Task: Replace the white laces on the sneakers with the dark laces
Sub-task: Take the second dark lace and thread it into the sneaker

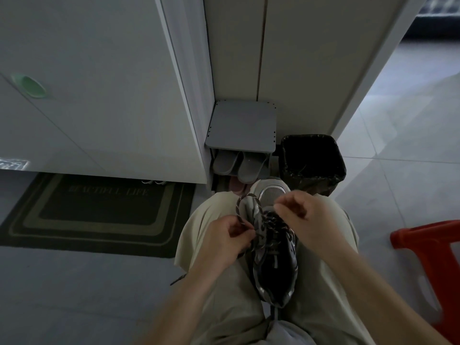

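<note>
The dark lace (238,206) of the sneaker (275,272) is pinched by the left hand (224,241); whether anything is held by the curled right hand (305,219) cannot be told.

Half-laced: grey-and-black mesh sneaker (273,267) threaded with dark speckled rope lace (272,222).
The sneaker lies sole-down just short of the black-lined waste bin (311,137), toe towards it; the lace criss-crosses the eyelets, one free length arching beside the toe.
</note>
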Tool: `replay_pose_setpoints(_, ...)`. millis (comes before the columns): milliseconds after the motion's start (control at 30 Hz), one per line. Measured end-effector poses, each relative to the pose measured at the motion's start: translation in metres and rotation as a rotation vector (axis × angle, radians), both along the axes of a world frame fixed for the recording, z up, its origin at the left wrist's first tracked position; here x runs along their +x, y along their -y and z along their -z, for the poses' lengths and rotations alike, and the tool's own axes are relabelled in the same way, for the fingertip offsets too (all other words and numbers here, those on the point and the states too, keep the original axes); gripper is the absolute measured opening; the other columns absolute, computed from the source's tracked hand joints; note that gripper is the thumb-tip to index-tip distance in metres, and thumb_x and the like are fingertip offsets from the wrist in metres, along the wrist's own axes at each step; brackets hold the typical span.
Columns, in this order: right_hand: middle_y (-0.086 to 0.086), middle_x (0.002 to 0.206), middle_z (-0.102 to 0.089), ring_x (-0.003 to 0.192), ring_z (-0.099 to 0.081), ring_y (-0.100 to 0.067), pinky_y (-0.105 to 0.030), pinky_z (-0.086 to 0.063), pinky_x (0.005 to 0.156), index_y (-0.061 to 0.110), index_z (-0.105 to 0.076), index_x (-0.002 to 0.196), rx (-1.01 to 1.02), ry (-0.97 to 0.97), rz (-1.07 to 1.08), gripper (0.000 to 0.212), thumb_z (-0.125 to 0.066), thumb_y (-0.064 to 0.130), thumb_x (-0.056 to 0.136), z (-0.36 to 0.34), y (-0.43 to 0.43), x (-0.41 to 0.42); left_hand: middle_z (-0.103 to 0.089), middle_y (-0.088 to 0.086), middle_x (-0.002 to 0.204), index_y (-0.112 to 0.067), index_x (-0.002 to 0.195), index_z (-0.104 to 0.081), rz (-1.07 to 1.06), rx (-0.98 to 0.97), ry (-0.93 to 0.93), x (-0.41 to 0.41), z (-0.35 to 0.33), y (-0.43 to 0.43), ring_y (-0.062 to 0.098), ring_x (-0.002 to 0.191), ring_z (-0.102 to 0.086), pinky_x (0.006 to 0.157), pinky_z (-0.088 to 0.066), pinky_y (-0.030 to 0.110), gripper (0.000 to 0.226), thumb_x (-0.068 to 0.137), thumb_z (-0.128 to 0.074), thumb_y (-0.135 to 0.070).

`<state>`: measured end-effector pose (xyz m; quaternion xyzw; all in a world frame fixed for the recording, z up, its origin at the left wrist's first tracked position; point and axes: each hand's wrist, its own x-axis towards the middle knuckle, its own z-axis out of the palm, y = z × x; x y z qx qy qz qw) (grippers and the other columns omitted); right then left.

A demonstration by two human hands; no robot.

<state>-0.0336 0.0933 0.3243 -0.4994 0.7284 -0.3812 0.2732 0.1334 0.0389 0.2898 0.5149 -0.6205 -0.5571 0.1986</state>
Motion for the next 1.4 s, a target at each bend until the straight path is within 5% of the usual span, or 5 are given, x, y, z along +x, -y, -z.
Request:
replay_pose_setpoints(333, 0.018, 0.090, -0.046, 0.082, -0.049, 0.002, -0.004, -0.036, 0.070, 0.026, -0.074, 0.084, 0.056, -0.254, -0.090, 0.008, -0.075, 0.024, 0.076, 0.047, -0.030, -0.004, -0.070, -0.006, 0.067, -0.021, 0.075, -0.068, 0.106, -0.125, 0.137, -0.001, 0.001, 0.006, 0.002, 0.063, -0.065, 0.059, -0.050, 0.011, 0.010, 0.079, -0.071, -0.012)
replay_pose_setpoints(500, 0.003, 0.126, -0.052, 0.110, -0.046, -0.024, -0.040, -0.044, 0.088, 0.030, -0.075, 0.085, 0.023, -0.358, -0.111, 0.014, -0.078, 0.025, 0.072, 0.048, -0.025, 0.002, -0.069, -0.005, 0.066, -0.027, 0.071, -0.065, 0.114, -0.083, 0.104, -0.008, 0.008, 0.003, 0.006, 0.064, -0.066, 0.065, -0.054, 0.022, 0.018, 0.079, -0.072, -0.012)
replay_pose_setpoints(633, 0.002, 0.143, -0.042, 0.126, -0.033, -0.028, -0.044, -0.036, 0.094, 0.033, -0.075, 0.085, 0.118, -0.387, -0.168, 0.012, -0.074, 0.032, 0.073, 0.051, -0.020, 0.005, -0.068, -0.009, 0.066, -0.031, 0.071, -0.064, 0.108, -0.109, 0.104, -0.010, 0.012, 0.002, 0.001, 0.063, -0.064, 0.065, -0.053, 0.018, 0.020, 0.079, -0.072, -0.014)
replay_pose_setpoints(867, 0.004, 0.140, -0.046, 0.128, -0.034, -0.025, -0.036, -0.029, 0.092, 0.033, -0.075, 0.078, 0.075, -0.352, -0.125, 0.006, -0.075, 0.029, 0.073, 0.059, -0.019, 0.010, -0.069, -0.009, 0.084, -0.030, 0.091, -0.059, 0.213, -0.006, 0.128, -0.005, 0.008, -0.001, -0.004, 0.076, -0.064, 0.074, -0.054, 0.019, 0.033, 0.067, -0.080, -0.039)
replay_pose_setpoints(1400, 0.010, 0.120, -0.056, 0.113, -0.042, -0.012, -0.033, -0.035, 0.088, 0.036, -0.073, 0.074, -0.023, -0.189, 0.168, 0.005, -0.075, 0.032, 0.074, 0.038, -0.069, -0.048, -0.066, -0.014, 0.091, -0.030, 0.109, -0.052, 0.127, -0.063, 0.129, -0.001, 0.017, -0.010, -0.002, 0.079, -0.065, 0.075, -0.053, 0.018, 0.047, 0.070, -0.078, -0.026)
